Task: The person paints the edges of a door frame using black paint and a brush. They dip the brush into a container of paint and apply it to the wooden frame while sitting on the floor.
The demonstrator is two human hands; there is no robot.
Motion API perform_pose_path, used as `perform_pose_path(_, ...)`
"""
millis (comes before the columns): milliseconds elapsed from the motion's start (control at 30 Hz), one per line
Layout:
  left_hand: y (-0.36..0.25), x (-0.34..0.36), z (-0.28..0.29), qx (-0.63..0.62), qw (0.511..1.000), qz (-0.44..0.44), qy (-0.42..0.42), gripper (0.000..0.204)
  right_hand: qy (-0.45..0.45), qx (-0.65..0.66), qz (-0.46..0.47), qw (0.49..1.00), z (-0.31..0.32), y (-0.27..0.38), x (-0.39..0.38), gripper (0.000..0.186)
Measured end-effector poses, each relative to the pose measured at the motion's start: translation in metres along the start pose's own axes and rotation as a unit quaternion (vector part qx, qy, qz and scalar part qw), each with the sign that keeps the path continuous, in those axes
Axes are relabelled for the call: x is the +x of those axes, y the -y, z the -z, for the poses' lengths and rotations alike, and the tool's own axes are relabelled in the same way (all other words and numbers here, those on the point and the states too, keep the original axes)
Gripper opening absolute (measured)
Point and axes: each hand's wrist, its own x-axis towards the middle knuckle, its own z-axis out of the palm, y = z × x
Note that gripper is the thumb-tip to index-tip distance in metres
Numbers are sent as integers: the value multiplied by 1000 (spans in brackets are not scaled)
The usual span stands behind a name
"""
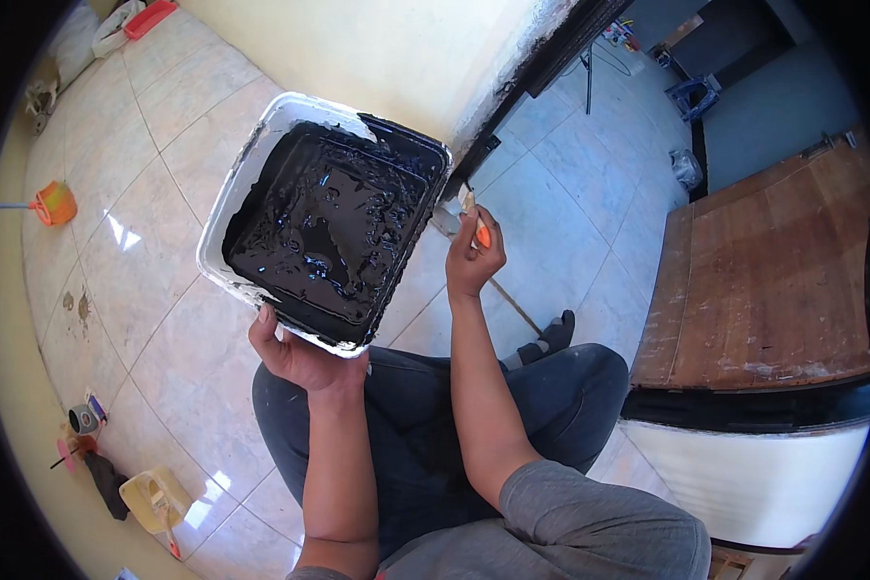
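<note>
A squarish white plastic tub (220,217) is held up in front of me, tilted so that its inside faces me. Glossy black paint (333,217) covers its bottom and much of its walls. My left hand (311,360) grips the tub's near edge, thumb on the rim and fingers underneath. To the right of the tub, my right hand (476,259) is closed on a small paintbrush (467,199) with an orange handle end. The brush is beside the lower part of a dark door frame (541,72); whether its bristles touch the frame, I cannot tell.
A brown wooden door (764,290) stands at the right. On the tiled floor (193,338) are an orange cup-shaped container (56,203) at left, a grey cup (84,419), and a yellow tray (145,512) holding another brush (167,507). A red dustpan-like object (150,17) lies far left.
</note>
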Motion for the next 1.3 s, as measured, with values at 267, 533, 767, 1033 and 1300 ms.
perform_pose_path(267, 3, 1, 0, 2, 1000, -2, -18, 59, 40, -77, -19, 996, 4, 4, 4, 21)
perform_pose_path(533, -3, 0, 0, 20, 999, 11, -24, 62, -60, -3, 97, 993, 5, 69, 43, 11)
perform_pose_path(767, 0, -2, -4, 5, 1000, 10, -22, 63, -11, -70, 126, 990, 7, 45, 12, 16)
perform_pose_path(1033, -1, -2, -3, -4, 1000, 16, -13, 64, 62, -132, 81, 986, 1, 14, -15, 15)
perform_pose_path(1300, 1, -2, -10, -21, 1000, 12, 2, 62, 55, -131, 71, 987, 9, 13, 7, 13)
